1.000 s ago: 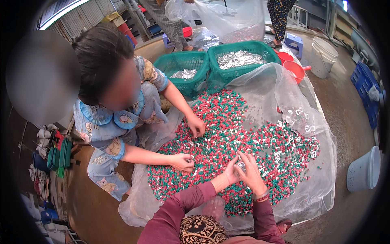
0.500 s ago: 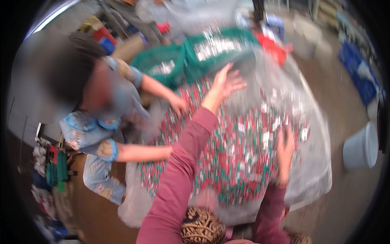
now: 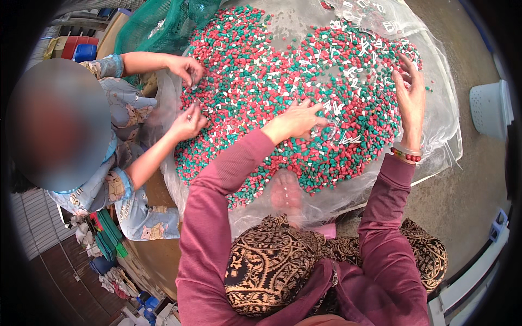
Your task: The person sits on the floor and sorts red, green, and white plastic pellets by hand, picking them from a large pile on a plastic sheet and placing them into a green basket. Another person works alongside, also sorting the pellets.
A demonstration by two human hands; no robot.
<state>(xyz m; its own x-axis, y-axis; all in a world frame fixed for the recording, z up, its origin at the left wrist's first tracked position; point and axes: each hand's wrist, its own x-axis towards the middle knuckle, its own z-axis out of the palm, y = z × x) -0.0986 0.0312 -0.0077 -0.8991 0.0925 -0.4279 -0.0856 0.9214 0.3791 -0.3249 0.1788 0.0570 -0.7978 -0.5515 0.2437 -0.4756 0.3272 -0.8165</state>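
A wide layer of small red, green and white pieces [image 3: 250, 81] lies on a translucent sheet [image 3: 429, 130]; their exact kind is too small to tell. My left hand [image 3: 298, 120] rests low over the middle of them, palm down, fingers apart. Close to its fingertips are white frame-like plastic pieces [image 3: 333, 107]. At the right edge of the layer, my right hand [image 3: 411, 92] has its thumb and fingers apart, with nothing visible between them. More white plastic pieces [image 3: 363, 48] are scattered beyond and between my hands.
To the left, a person bends over the layer, both hands [image 3: 187, 122] at its left edge. Green mesh netting [image 3: 163, 27] is bunched at the far left. A pale blue basket [image 3: 489, 108] stands on the floor at right. My bare foot [image 3: 285, 190] is by the near edge.
The view has tilted down toward the layer. My left hand has come back from its far side to the middle. The other person's hands have drawn back to the left edge.
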